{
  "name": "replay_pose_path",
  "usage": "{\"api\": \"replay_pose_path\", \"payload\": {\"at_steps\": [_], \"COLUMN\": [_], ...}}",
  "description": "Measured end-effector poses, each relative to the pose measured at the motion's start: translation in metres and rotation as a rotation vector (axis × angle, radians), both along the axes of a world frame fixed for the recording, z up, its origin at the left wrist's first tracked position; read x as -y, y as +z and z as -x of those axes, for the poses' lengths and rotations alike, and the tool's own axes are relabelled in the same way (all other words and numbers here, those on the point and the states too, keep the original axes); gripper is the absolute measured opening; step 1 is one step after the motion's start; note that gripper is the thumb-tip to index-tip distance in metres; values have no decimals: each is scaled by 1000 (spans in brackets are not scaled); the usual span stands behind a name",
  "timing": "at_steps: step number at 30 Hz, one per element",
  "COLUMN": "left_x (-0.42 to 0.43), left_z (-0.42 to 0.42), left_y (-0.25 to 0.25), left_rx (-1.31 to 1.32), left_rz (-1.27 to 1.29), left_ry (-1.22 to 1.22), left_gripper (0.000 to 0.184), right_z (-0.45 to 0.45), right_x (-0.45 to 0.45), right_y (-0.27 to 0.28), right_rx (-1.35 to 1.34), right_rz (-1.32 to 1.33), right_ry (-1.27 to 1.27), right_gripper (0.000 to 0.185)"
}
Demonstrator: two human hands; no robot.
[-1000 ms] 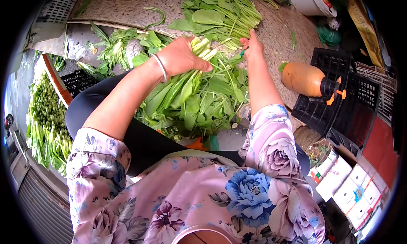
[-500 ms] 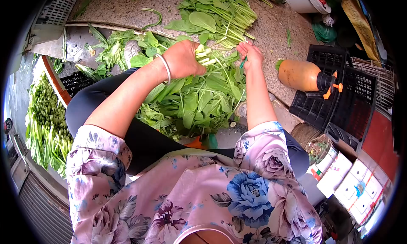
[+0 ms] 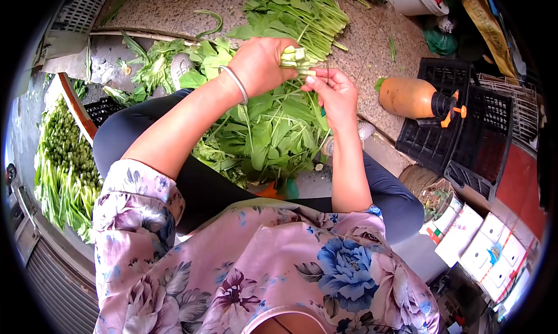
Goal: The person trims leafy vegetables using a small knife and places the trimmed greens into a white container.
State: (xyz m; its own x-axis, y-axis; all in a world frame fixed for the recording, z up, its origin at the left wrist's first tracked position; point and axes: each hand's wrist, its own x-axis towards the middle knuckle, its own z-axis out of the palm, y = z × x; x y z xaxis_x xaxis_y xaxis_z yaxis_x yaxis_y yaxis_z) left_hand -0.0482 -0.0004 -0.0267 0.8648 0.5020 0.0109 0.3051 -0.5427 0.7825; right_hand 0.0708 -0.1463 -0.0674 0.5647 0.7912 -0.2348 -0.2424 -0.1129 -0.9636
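Note:
My left hand (image 3: 263, 65), with a silver bangle at the wrist, is closed around a bunch of leafy green stems (image 3: 295, 57), pale cut ends facing right. My right hand (image 3: 334, 96) is closed close beside those ends, thumb and forefinger pinched at the stems. A small teal-coloured thing (image 3: 322, 110) shows in its curled lower fingers; its kind is mostly hidden. Below both hands lies a pile of loose leafy greens (image 3: 270, 130). Beyond them, a neat stack of leafy greens (image 3: 299, 17) rests on the speckled stone slab (image 3: 372, 49).
An orange spray bottle (image 3: 407, 97) lies by black plastic crates (image 3: 479, 136) at right. A white bucket (image 3: 407, 0) stands at far right. Bundled green stalks (image 3: 67, 165) fill the left side. White boxes (image 3: 494, 252) are at lower right. Discarded leaves (image 3: 154, 67) lie near a shoe (image 3: 181, 67).
My left hand has moved right and slightly up with the bunch. My right hand has come left, from apart to right beside the stem ends, its fingers now pinched there.

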Motion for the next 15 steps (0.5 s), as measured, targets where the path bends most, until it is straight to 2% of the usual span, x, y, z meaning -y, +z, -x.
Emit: {"api": "replay_pose_path", "payload": {"at_steps": [3, 4, 6, 10, 15], "left_x": [-1, -2, -3, -2, -2], "left_z": [0, 0, -1, 0, -1], "left_y": [-11, -13, -12, -4, -11], "left_rx": [5, 6, 23, -45, 52], "left_rz": [260, 261, 572, 531, 574], "left_ry": [-70, -72, -37, 6, -8], "left_gripper": [23, 23, 22, 23, 24], "right_z": [10, 13, 16, 23, 28], "right_x": [2, 2, 4, 7, 3], "right_y": [11, 13, 18, 26, 27], "right_rx": [-42, -54, -65, -176, -176], "right_rz": [44, 52, 58, -7, 64], "right_ry": [-16, -49, -48, 18, 30], "right_gripper": [23, 25, 30, 39, 36]}}
